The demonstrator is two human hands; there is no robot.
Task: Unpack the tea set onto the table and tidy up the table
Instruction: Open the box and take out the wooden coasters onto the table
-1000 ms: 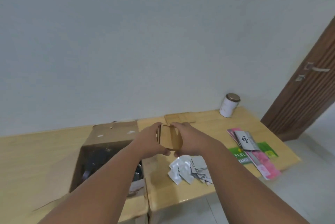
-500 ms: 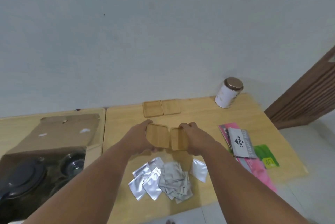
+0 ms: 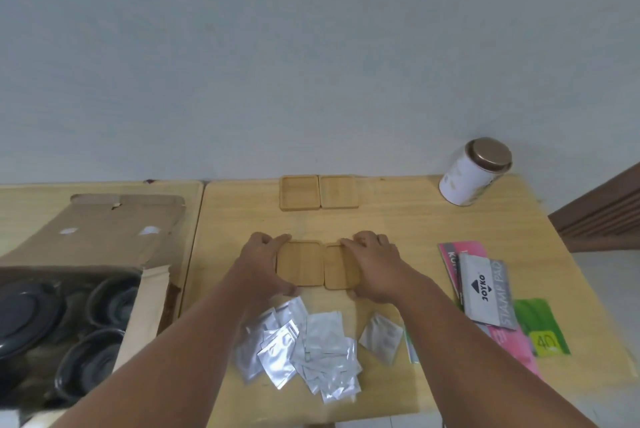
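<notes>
Now two square bamboo coasters (image 3: pixel 313 265) side by side, hands gripping outer edges

- Your left hand (image 3: pixel 263 263) and right hand (image 3: pixel 375 266) are bare: no gloves, rings or watch.
- Your forearms show no sleeves.

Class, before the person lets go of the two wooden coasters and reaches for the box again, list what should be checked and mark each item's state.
1. Left hand coaster flat on the table: ok.
2. Right hand coaster flat, beside the first: ok.
3. New pair lined up with the far coasters: ok.
4. Foil sachets tidied: not ok, loose heap.
5. Box emptied: not ok, dark dishes remain.
6. Tin lid on: ok.
</notes>
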